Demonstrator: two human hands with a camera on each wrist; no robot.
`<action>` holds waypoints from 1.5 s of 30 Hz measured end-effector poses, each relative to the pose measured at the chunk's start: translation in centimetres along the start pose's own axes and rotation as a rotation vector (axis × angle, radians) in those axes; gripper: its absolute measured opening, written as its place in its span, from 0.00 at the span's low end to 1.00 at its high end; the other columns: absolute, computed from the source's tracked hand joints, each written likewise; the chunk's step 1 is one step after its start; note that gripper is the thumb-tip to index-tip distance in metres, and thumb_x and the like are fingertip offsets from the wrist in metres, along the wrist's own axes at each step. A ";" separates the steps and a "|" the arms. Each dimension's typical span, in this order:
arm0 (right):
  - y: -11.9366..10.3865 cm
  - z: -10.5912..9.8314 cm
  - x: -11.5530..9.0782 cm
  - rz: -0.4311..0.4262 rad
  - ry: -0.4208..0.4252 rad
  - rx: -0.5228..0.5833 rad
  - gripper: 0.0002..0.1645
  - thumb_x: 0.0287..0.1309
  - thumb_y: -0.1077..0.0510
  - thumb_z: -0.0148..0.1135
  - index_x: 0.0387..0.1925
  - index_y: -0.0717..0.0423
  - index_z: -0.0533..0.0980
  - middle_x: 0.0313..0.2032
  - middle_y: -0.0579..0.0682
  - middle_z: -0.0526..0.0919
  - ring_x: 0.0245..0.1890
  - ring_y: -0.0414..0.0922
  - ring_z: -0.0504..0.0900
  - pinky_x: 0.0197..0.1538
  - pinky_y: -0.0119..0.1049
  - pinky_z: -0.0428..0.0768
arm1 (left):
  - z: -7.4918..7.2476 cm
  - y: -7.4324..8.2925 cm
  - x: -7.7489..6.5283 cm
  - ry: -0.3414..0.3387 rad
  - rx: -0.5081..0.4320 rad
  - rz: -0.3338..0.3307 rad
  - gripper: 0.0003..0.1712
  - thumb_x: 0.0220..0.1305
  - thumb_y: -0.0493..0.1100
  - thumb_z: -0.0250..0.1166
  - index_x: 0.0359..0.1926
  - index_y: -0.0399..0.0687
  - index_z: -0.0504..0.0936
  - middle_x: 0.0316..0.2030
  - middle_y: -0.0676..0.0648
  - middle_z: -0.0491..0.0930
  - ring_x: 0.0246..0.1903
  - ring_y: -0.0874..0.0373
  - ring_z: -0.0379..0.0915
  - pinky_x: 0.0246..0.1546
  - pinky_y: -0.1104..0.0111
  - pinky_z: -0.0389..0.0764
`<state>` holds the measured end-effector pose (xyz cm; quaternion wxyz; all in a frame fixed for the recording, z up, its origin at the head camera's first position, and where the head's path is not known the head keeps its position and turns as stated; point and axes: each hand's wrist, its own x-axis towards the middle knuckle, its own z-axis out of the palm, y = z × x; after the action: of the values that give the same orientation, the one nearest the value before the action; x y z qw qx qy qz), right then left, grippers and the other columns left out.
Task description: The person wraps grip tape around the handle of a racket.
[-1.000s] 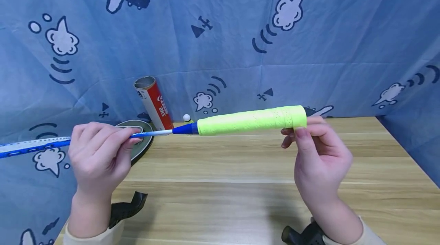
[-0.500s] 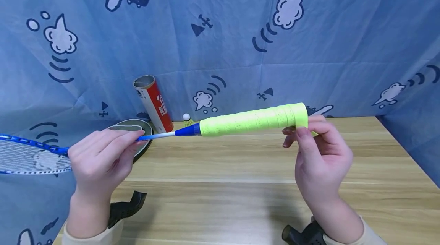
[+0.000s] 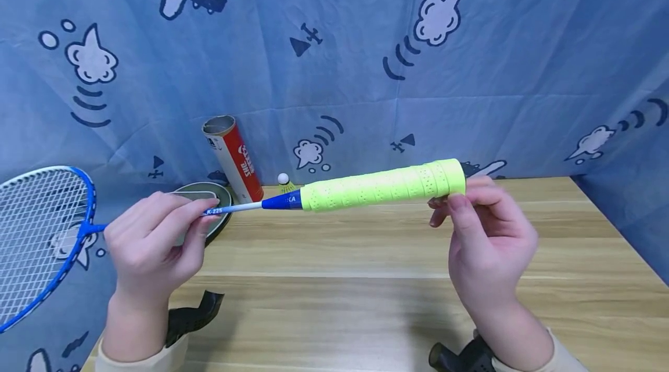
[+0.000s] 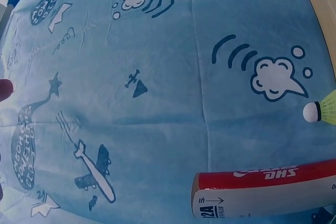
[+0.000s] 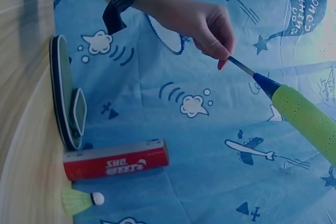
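In the head view a blue-and-white badminton racket (image 3: 86, 233) is held up level above the table. My left hand (image 3: 154, 238) pinches its thin shaft between thumb and fingers. Bright yellow-green grip tape (image 3: 381, 186), dotted with small holes, is wound round the handle from the blue cone to the butt. At the butt end my right hand (image 3: 488, 233) pinches the tape's end between thumb and fingers. The right wrist view shows the left hand (image 5: 207, 30) on the shaft and the taped handle (image 5: 307, 119) running off the right side.
A red-and-white shuttlecock tube (image 3: 235, 157) stands upright at the back of the wooden table (image 3: 334, 302). Beside it is a yellow shuttlecock (image 3: 286, 184), cork up. A dark-rimmed dish (image 3: 222, 218) is partly behind the left hand. Blue printed cloth (image 3: 345, 70) hangs behind.
The racket has turned about its long axis: its head, seen edge-on a second ago, now shows its strings broadly. Lettering has come into view on shaft and cone. Both hands stay nearly in place.
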<state>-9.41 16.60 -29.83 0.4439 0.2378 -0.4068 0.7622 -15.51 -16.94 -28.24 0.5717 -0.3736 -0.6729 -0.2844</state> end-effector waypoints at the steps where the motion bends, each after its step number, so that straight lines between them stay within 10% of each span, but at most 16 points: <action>1: 0.0 0.0 0.0 0.004 0.000 -0.007 0.04 0.56 0.82 0.61 0.29 0.85 0.73 0.29 0.63 0.83 0.29 0.52 0.83 0.27 0.35 0.81 | -0.1 0.0 0.0 -0.013 -0.009 -0.006 0.24 0.70 0.52 0.68 0.26 0.36 0.89 0.18 0.42 0.81 0.13 0.48 0.66 0.15 0.63 0.66; 24: 0.5 -0.2 -0.1 0.046 -0.008 -0.092 0.09 0.60 0.80 0.60 0.25 0.84 0.74 0.26 0.60 0.81 0.25 0.49 0.81 0.28 0.34 0.82 | -1.7 -0.1 -0.7 -0.137 -0.079 -0.053 0.28 0.71 0.55 0.67 0.24 0.36 0.87 0.15 0.45 0.78 0.11 0.57 0.61 0.15 0.75 0.59; 31: 0.5 0.1 0.6 -0.030 0.025 0.004 0.22 0.56 0.72 0.73 0.44 0.81 0.70 0.39 0.68 0.85 0.38 0.56 0.87 0.40 0.38 0.87 | -1.5 -0.2 -0.6 -0.288 -0.102 -0.027 0.26 0.74 0.56 0.63 0.27 0.40 0.87 0.15 0.52 0.74 0.13 0.63 0.60 0.15 0.76 0.63; 38: -0.6 -2.3 1.0 -0.080 0.081 -0.226 0.15 0.62 0.74 0.66 0.41 0.89 0.75 0.36 0.64 0.86 0.29 0.47 0.83 0.33 0.30 0.83 | 1.3 0.7 -0.5 -0.480 -0.131 -0.052 0.22 0.75 0.57 0.61 0.32 0.47 0.87 0.18 0.56 0.76 0.14 0.66 0.63 0.17 0.77 0.65; 45: -1.6 -8.7 1.2 0.179 -0.033 -0.278 0.14 0.66 0.80 0.52 0.52 0.88 0.70 0.45 0.66 0.84 0.45 0.52 0.86 0.47 0.32 0.86 | 4.2 2.1 -0.9 -0.730 -0.048 -0.141 0.10 0.61 0.44 0.75 0.43 0.51 0.88 0.32 0.54 0.87 0.23 0.64 0.76 0.22 0.71 0.75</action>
<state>-8.60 24.81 -33.16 0.3962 0.1495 -0.5353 0.7309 -16.02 -12.54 -29.94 0.2641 -0.4165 -0.8496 -0.1868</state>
